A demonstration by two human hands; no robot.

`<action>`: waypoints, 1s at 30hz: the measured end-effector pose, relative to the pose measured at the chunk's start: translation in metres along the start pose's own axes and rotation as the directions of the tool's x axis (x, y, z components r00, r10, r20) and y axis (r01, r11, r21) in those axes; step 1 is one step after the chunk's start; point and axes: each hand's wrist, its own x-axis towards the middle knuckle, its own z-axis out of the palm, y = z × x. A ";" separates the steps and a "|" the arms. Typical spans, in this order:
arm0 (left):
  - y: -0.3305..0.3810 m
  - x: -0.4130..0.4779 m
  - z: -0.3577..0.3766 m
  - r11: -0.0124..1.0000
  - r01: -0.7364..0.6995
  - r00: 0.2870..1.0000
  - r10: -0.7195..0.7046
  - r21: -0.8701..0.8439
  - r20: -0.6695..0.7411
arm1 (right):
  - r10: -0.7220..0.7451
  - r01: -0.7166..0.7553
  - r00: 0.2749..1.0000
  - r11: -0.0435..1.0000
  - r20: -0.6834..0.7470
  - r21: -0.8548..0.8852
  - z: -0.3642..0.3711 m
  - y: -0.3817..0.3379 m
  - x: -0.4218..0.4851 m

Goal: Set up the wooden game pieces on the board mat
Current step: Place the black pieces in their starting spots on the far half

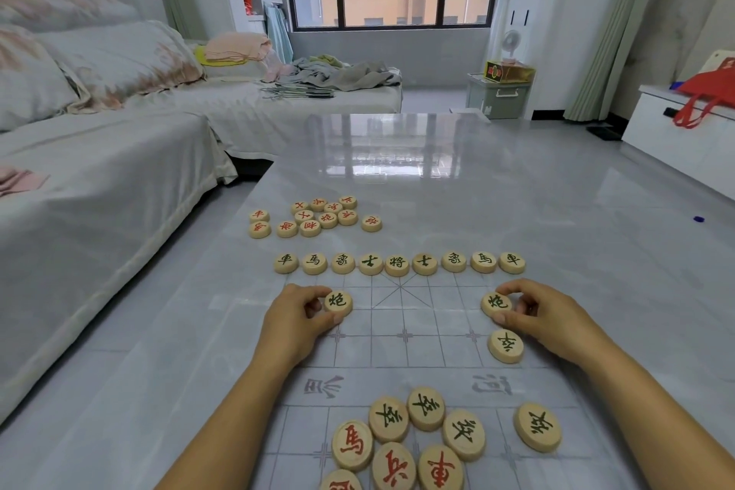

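Two pieces [338, 302] [496, 303], curled fingers [312, 290] pinching (one each)

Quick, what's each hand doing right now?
Left hand: pinching the left cannon piece.
Right hand: pinching the right cannon piece.

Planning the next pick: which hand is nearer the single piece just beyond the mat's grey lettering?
Right. The right hand is directly beside the single piece, just beyond it; the left hand is across the mat.
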 end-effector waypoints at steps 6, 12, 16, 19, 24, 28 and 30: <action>-0.001 0.000 0.000 1.000 -0.007 1.000 0.007 0.018 0.009 | -0.004 0.004 1.000 1.000 -0.004 -0.016 0.001 0.001 0.000; 0.001 0.000 -0.001 0.999 -0.015 0.999 0.014 0.041 0.033 | -0.003 0.003 1.000 1.000 0.003 -0.017 0.000 0.000 -0.001; 0.002 -0.001 -0.003 0.999 -0.005 0.999 0.002 0.046 0.054 | 0.008 -0.007 1.000 1.000 0.012 -0.012 -0.001 -0.002 -0.001; 0.003 -0.002 -0.005 0.999 -0.006 0.997 0.002 0.043 0.073 | 0.014 -0.014 1.000 1.000 0.004 -0.004 -0.001 -0.003 -0.002; 0.004 0.000 -0.008 0.999 0.049 0.992 -0.047 -0.008 0.119 | 0.045 -0.048 0.997 0.997 0.056 0.062 -0.006 -0.005 -0.004; 0.007 0.001 -0.017 0.988 0.107 0.988 -0.094 -0.107 0.122 | 0.053 -0.057 0.998 0.993 0.043 0.103 -0.022 -0.013 -0.010; 0.008 0.002 -0.026 0.993 0.070 0.998 -0.069 -0.097 0.009 | 0.025 -0.025 1.000 0.995 0.004 0.097 -0.038 -0.021 -0.015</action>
